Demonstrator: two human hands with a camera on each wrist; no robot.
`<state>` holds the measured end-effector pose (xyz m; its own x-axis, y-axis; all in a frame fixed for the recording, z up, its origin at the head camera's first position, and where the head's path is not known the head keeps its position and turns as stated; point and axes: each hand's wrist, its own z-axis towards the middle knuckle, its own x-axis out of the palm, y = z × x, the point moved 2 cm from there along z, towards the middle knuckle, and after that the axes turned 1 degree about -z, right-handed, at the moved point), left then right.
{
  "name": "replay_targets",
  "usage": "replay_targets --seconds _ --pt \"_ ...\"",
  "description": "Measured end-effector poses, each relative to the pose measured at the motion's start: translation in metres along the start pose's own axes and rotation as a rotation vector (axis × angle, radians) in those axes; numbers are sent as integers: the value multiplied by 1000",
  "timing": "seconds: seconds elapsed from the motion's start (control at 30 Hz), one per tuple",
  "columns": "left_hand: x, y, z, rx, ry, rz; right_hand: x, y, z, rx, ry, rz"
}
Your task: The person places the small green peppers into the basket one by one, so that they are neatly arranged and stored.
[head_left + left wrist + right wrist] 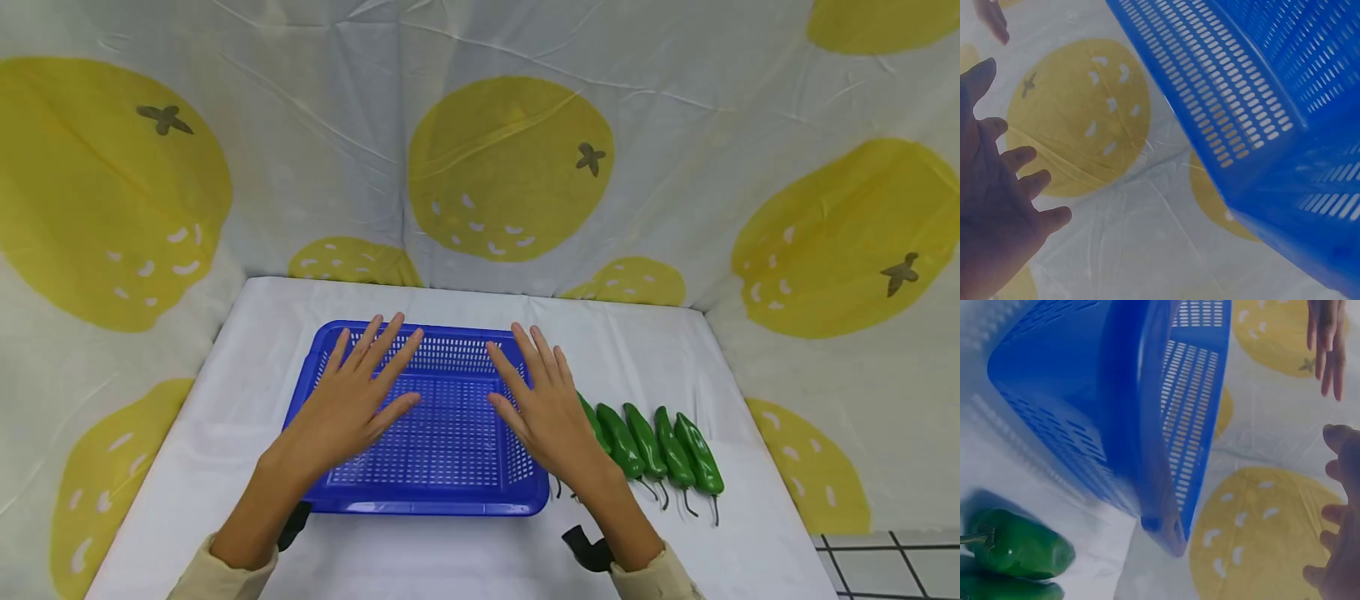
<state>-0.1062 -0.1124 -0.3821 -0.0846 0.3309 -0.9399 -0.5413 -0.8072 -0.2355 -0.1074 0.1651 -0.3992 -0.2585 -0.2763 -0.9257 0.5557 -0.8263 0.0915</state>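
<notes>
A blue plastic basket (420, 507) with slotted walls lies on the white-covered table, and its inside shows bare mesh. Over its left side hovers my left hand (348, 412), fingers straight and spread, holding nothing. My right hand (551, 417) is likewise spread with nothing in it, above the basket's right rim. Several green peppers (697, 454) lie in a row to the right of the basket, stems toward me; my right hand and forearm partly hide the leftmost ones. In the right wrist view, two peppers (1019, 544) show beside the basket's outer wall (1054, 381).
A white cloth printed with yellow lemons (510, 167) hangs behind and along both sides of the table (637, 367). Tiled floor (877, 567) shows at the lower right. Dark straps (588, 550) sit by the wrists.
</notes>
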Motion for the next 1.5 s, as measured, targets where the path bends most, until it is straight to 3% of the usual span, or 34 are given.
replay_targets --seconds 0.17,0.43,0.63,0.77,1.03,1.2,1.37,1.5 --pt "0 16 -11 -88 29 -65 0 -9 -5 72 -15 -14" --pt "8 54 -36 -218 -3 -222 2 -20 -18 207 -39 28" --pt "18 76 -50 -387 1 -240 9 -29 -30 260 -50 42" --pt "23 89 -56 -487 -13 -315 13 -38 -40 278 -55 66" --pt "42 108 -62 -540 -36 -626 31 -47 -55 410 79 153" --pt "56 114 -66 -582 -71 -710 51 -54 -62 493 168 187" --pt "65 111 -68 -627 -90 -801 62 -58 -63 514 177 183" --pt "69 110 -68 -636 -100 -817 68 -58 -59 526 202 140"
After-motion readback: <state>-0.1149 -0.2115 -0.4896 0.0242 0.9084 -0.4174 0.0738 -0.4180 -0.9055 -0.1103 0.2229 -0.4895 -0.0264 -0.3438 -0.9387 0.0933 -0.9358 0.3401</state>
